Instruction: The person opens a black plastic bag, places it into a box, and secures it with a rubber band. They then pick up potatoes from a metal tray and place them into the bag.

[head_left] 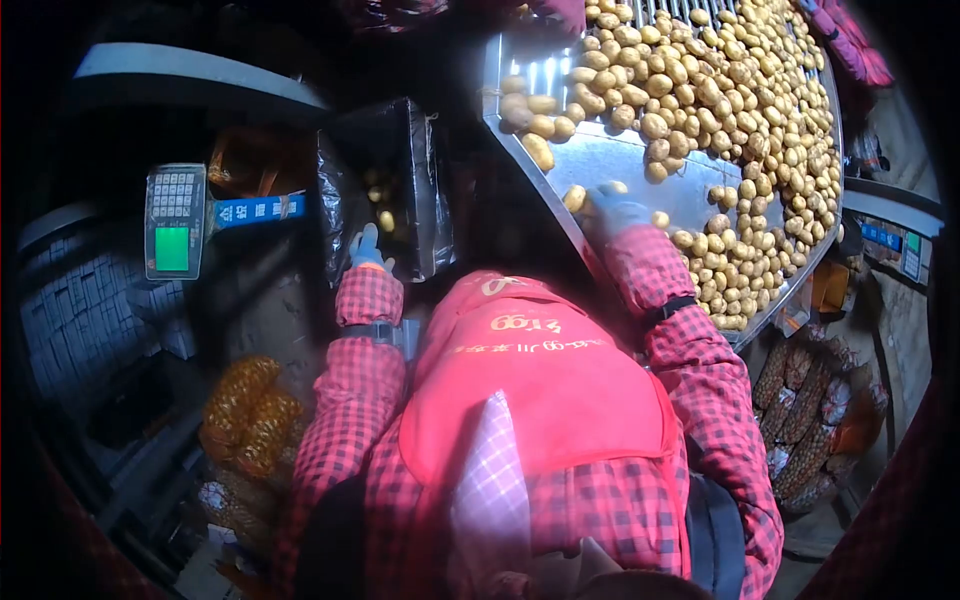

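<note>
Our left hand [369,248] is open at the near edge of a black-lined bin [420,190]; our right hand [617,208] blurs over the metal table [600,155], grip indeterminable. Potatoes [735,120] cover much of the table; a few lie in the bin. We record a scale display [175,222] left of it.

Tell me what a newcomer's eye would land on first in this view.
Most likely the mass of potatoes spread over the shiny metal table at the upper right, with the gloved right hand at its near edge. The bright red apron in the middle would compete with it. After that, the glowing green display on the left stands out against dark surroundings.
</note>
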`<state>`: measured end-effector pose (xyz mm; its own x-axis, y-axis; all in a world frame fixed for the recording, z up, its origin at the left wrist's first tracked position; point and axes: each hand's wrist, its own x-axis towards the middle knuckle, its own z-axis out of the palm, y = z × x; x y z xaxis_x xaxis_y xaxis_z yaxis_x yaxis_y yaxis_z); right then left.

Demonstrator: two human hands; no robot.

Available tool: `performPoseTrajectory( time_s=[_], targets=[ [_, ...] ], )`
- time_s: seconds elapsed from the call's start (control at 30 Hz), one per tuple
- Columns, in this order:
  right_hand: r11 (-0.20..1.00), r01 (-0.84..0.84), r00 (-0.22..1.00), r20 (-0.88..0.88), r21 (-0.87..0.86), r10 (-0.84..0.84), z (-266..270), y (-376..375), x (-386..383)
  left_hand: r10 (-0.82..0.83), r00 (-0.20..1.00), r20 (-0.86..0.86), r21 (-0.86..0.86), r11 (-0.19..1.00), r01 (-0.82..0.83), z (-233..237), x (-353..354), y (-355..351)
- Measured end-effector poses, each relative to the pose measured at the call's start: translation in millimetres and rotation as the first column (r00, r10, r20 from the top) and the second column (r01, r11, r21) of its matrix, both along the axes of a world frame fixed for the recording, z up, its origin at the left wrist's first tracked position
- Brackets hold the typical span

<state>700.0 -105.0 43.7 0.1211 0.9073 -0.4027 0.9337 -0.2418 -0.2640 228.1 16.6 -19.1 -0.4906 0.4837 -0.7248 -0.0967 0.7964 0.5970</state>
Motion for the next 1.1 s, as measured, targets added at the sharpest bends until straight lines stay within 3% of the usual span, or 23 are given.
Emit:
performPoseTrajectory(
  time_s=[0.07, 0.13, 0.2, 0.23, 0.27, 0.33, 0.37, 0.4, 0.5, 0.53, 0.57, 0.6, 0.7, 0.73, 0.77, 0.8, 0.83, 0.87, 0.93, 1.0, 1.03, 1.07, 1.1],
  targets=[
    [0.992, 0.119, 0.988, -0.097, -0.046, -0.123, 5, -3, 14, 0.021, 0.999, 0.037, 0.057, 0.998, -0.023, 28, 19, -10],
    [0.928, 0.328, 0.883, -0.293, -0.178, -0.368, 6, 0, 25, -0.183, 0.876, 0.447, 0.161, 0.979, 0.123, 44, 30, -20],
    [0.832, 0.554, 0.689, -0.553, -0.013, -0.467, -48, -10, 40, -0.383, 0.575, 0.724, 0.327, 0.923, 0.204, 58, 40, -28],
    [0.770, 0.622, 0.419, -0.769, -0.144, -0.483, -40, -8, 27, -0.470, 0.371, 0.801, 0.415, 0.882, 0.222, 66, 50, -34],
    [0.777, 0.611, 0.419, -0.772, -0.149, -0.478, -15, 0, 3, -0.538, 0.141, 0.831, 0.503, 0.835, 0.224, 74, 64, -39],
    [0.874, 0.487, 0.498, -0.820, -0.004, -0.281, 46, 24, -69, -0.002, 0.477, 0.879, -0.111, 0.971, 0.210, 120, 114, -41],
    [0.906, 0.388, 0.537, -0.840, 0.168, -0.073, 53, 29, -99, -0.095, 0.399, 0.912, -0.035, 0.951, 0.307, 127, 125, -46],
    [0.896, 0.287, 0.560, -0.818, 0.339, 0.131, 60, 33, -123, -0.004, 0.440, 0.898, -0.110, 0.966, 0.234, 152, 141, -48],
    [0.836, -0.051, 0.608, -0.647, 0.547, 0.460, 116, 48, -155, -0.020, 0.184, 0.983, 0.021, 1.000, -0.001, 147, 137, -47],
    [0.783, -0.073, 0.627, -0.582, 0.618, 0.518, 111, 47, -155, -0.001, 0.352, 0.936, 0.017, 0.999, -0.043, 127, 123, -45],
    [0.787, -0.076, 0.676, -0.548, 0.613, 0.493, 122, 45, -147, -0.041, 0.403, 0.914, 0.093, 0.990, -0.109, 95, 101, -44],
    [0.789, -0.065, 0.689, -0.545, 0.610, 0.478, 117, 40, -136, 0.039, -0.113, 0.993, -0.061, 0.978, -0.200, 98, 83, -34],
    [0.973, 0.181, 0.652, -0.759, 0.145, -0.008, 105, 5, -90, 0.076, 0.210, 0.975, 0.005, 0.933, -0.360, 66, 36, -13],
    [0.970, 0.209, 0.680, -0.732, 0.126, -0.052, 76, -13, -71, -0.289, 0.735, 0.613, 0.439, 0.898, -0.014, -37, -22, -9],
    [0.936, 0.268, 0.743, -0.667, 0.230, -0.048, 62, -36, -60, 0.155, 0.852, 0.500, 0.024, 0.981, -0.192, 61, 22, -4],
    [0.929, 0.289, 0.744, -0.665, 0.231, -0.066, 48, -57, -49, 0.089, 0.986, 0.144, -0.076, 0.994, -0.078, 29, 2, 12],
    [0.903, 0.430, 0.633, -0.720, 0.021, -0.284, 35, -82, -37, -0.060, 0.993, -0.103, -0.058, 0.997, 0.054, 39, 8, 20],
    [0.815, 0.546, 0.485, -0.719, -0.194, -0.497, 25, -108, -25, -0.123, 0.977, -0.172, 0.052, 0.990, 0.134, 60, 32, 20],
    [0.741, 0.616, 0.448, -0.655, -0.267, -0.608, 12, -155, -1, -0.330, 0.944, -0.026, 0.321, 0.891, 0.320, 52, 59, 34],
    [0.669, 0.666, 0.402, -0.596, -0.332, -0.695, 16, -183, 15, -0.651, 0.705, -0.281, 0.548, 0.495, 0.675, 13, 99, 47],
    [0.729, 0.611, 0.561, -0.482, -0.307, -0.673, 22, -192, 19, -0.652, 0.494, -0.575, 0.484, 0.215, 0.848, 58, 150, 34],
    [0.784, 0.543, 0.699, -0.357, -0.300, -0.620, 27, -197, 20, -0.623, 0.377, -0.685, 0.503, -0.030, 0.864, 72, 185, 27],
    [0.771, 0.564, 0.679, -0.365, -0.298, -0.637, 28, -197, 18, -0.598, 0.271, -0.755, 0.488, -0.235, 0.841, 83, 217, 23]
  ],
)
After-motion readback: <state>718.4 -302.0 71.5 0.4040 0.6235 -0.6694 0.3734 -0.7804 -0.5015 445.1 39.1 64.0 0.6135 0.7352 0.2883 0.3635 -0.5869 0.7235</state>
